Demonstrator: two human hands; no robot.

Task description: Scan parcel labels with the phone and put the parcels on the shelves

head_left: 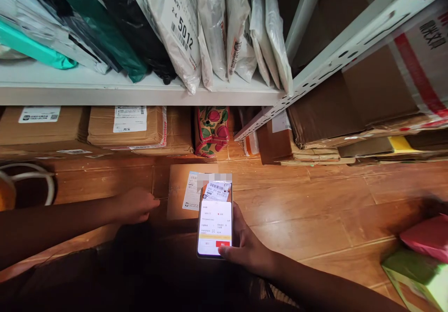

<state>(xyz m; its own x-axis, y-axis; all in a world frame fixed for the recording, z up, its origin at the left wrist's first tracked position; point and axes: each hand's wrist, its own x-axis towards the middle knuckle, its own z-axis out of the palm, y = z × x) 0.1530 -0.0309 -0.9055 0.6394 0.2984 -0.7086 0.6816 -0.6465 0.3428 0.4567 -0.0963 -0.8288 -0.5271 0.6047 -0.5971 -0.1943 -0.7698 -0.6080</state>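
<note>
A smartphone with a lit screen is in my right hand, its fingers wrapped round the right side. The thumb lies over the red button at the bottom of the screen. The screen shows a camera picture of a label above lines of text. Beyond the phone, a flat brown cardboard box with a white shipping label lies on the wooden floor, partly hidden by the phone. My left hand is closed in a loose fist just left of this box, with nothing visible in it.
Bagged parcels stand in a row on a white metal shelf above. Cardboard boxes and a fruit-patterned package sit beneath it. A perforated post slants at right, near stacked cartons. Pink and green packages lie lower right.
</note>
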